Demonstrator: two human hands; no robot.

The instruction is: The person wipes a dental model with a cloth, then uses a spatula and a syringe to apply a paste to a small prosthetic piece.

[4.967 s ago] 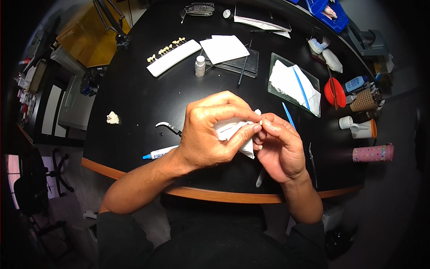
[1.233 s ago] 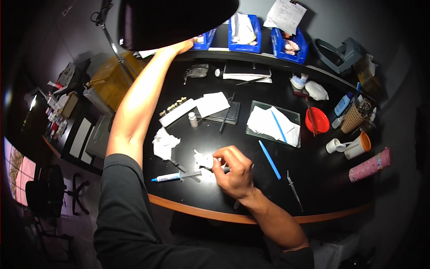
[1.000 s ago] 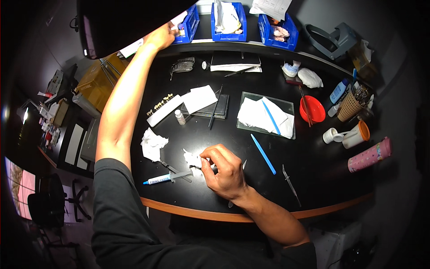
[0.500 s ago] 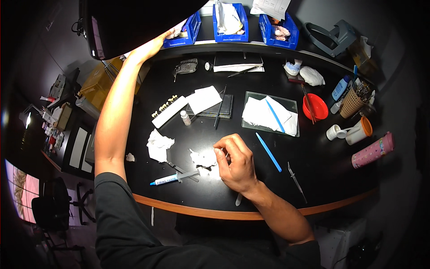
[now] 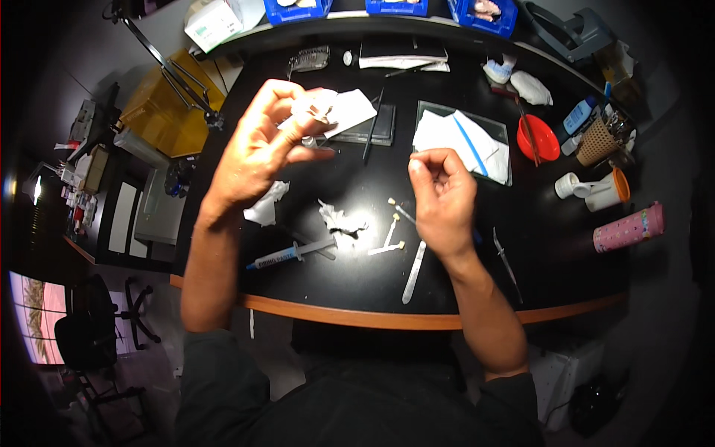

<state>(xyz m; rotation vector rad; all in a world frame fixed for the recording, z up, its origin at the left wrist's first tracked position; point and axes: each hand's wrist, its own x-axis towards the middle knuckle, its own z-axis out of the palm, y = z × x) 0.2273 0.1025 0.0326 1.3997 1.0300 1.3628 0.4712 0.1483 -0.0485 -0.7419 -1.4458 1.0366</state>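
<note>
My left hand (image 5: 257,149) is raised over the left part of the black desk, its thumb and fingers closed around a small pale piece (image 5: 319,106) that looks like a dental cast. My right hand (image 5: 447,197) hovers right of centre with fingertips pressed together; whatever is in them, if anything, cannot be made out. Below and between the hands lie tooth samples on sticks (image 5: 389,237) and a flat metal spatula (image 5: 414,274). Left of these are a crumpled white tissue (image 5: 341,218) and a paste syringe (image 5: 287,255) with a blue tip.
Blue bins (image 5: 484,18) stand on the back ledge. At right are a glass plate (image 5: 503,134) with white paper and a blue stick, a red bowl (image 5: 538,140), a woven brush holder (image 5: 596,143) and a pink bottle (image 5: 629,227). A slim knife (image 5: 506,262) lies near the front edge.
My left hand has come back from the left blue bin with the pale piece. My right hand has moved right and up, away from the tissue. The view has tilted downward.
</note>
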